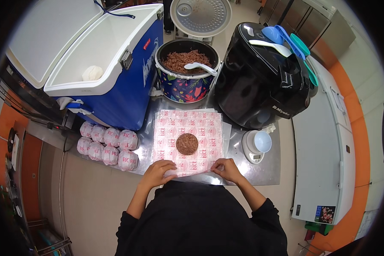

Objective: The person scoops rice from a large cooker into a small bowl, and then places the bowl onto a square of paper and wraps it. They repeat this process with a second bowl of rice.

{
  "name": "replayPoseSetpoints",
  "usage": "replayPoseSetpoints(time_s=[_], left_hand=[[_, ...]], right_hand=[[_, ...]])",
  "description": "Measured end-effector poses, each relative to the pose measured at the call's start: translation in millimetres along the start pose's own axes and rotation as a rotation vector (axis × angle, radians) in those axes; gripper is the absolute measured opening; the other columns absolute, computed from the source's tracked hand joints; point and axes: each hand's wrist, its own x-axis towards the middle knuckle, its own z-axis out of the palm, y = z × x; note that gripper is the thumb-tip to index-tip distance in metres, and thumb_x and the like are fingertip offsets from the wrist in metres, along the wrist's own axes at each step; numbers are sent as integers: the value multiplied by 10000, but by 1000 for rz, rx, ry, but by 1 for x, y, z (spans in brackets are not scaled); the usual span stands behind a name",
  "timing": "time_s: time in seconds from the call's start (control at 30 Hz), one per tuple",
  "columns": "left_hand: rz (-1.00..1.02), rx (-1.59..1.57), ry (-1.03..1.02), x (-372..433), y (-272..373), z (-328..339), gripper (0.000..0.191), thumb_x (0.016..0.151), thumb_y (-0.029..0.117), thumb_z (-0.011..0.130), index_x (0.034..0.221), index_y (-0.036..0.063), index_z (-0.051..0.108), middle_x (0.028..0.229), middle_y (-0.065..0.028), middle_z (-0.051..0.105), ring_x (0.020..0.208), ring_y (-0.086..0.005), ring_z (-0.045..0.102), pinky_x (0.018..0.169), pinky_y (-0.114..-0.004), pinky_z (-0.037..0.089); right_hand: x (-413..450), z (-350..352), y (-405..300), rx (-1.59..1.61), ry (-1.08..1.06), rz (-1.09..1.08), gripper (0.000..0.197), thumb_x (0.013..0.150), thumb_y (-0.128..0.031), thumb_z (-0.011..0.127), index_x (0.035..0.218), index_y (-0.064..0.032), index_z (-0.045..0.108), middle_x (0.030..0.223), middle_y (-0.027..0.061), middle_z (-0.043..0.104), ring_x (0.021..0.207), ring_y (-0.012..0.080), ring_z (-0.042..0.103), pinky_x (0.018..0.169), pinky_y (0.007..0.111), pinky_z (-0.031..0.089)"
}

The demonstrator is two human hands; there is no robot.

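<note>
A round, flat portion of brown-red rice lies on printed wrapping paper, which is part of a stack of sheets on the steel table. At the paper's near left corner, my left hand holds the edge with the thumb below and the fingers on top. My right hand pinches the near right corner between thumb and fingers. Between my hands the near edge is slightly raised and curled. Several wrapped rice parcels sit in two rows to the left of the sheet.
Beyond the paper stands an open, flower-patterned rice pot with a white spoon on the rice. A blue cooler box flanks it. At right are a black rice cooker with scoops on its lid and a digital scale bearing a blue bowl.
</note>
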Motion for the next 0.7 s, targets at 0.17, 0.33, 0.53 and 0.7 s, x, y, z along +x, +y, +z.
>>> replayPoseSetpoints(time_s=[0.17, 0.33, 0.53, 0.7], left_hand=[[-9, -65, -81, 3, -4, 1, 158, 719, 170, 697, 833, 64, 667, 899, -66, 640, 876, -242, 596, 770, -340, 468], [-63, -161, -103, 3, -10, 5, 133, 728, 177, 690, 793, 62, 678, 879, -57, 644, 845, -234, 595, 784, -335, 445], [-85, -226, -133, 2, -15, 10, 115, 753, 171, 662, 761, 56, 656, 848, -48, 633, 842, -233, 574, 762, -338, 429], [-102, -97, -100, 0, -13, 14, 77, 752, 119, 634, 771, 52, 602, 832, -57, 601, 826, -249, 537, 753, -346, 409]], right_hand=[[8, -8, 2, 92, -57, 102, 96, 702, -91, 699, 766, -26, 670, 739, 74, 670, 706, 166, 635, 700, 292, 487], [7, -10, 6, 128, -108, 88, 79, 713, -91, 694, 755, -27, 671, 743, 66, 668, 702, 159, 627, 706, 285, 478], [5, -8, 19, 207, -148, -3, 91, 720, -95, 690, 774, -25, 668, 747, 67, 665, 724, 163, 630, 716, 284, 477], [9, -12, 14, 166, -222, -13, 123, 728, -108, 689, 807, -20, 659, 760, 72, 662, 736, 172, 632, 723, 287, 479]])
